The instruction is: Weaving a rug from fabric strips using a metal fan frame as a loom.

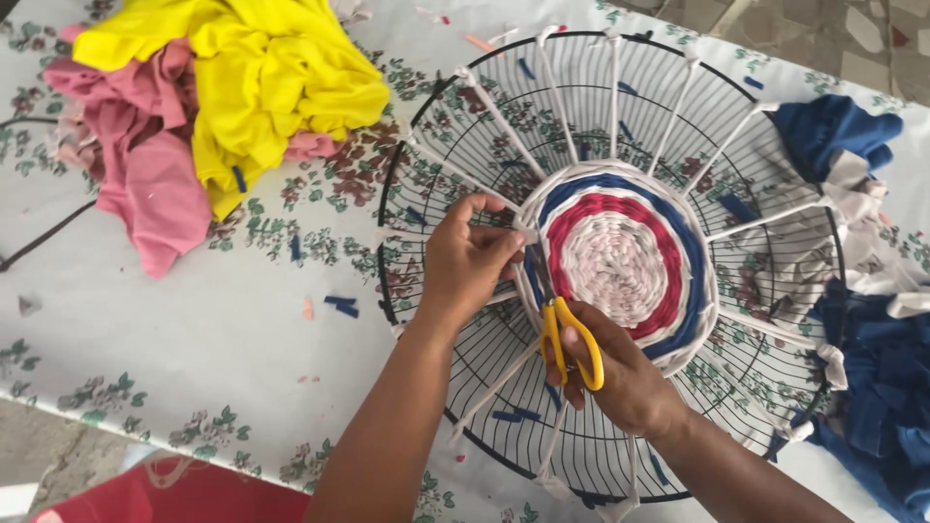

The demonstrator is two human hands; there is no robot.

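- Two hands meet at the left edge of a round woven mat (620,260), which sits in the middle of a black wire frame (455,378) right of the frame's centre.
- The left hand (467,260) has its fingers (499,237) closed in a pinch on a white fabric strip (523,230) at the mat's rim, holding it taut.
- The right hand (620,373) grips yellow-handled scissors (567,339), thumb and fingers through the loops; the blades point up toward the pinched strip, and how far apart they stand cannot be told.
- Judged from this, the step in hand is trimming a strip end at the rim; the cut calls for the blades close to the weave without nicking it.
- The mat is soft knit cloth wound in rings: pale pink centre, then red, white, blue, white.
- White strips run out from it like spokes, knotted to the thin, rigid wire hoop.
- A floral cloth covers the tabletop (194,339); crumpled yellow cloth (281,77) and pink cloth (145,174) lie upper left, blue cloth (872,387) far right, small scraps scattered about.
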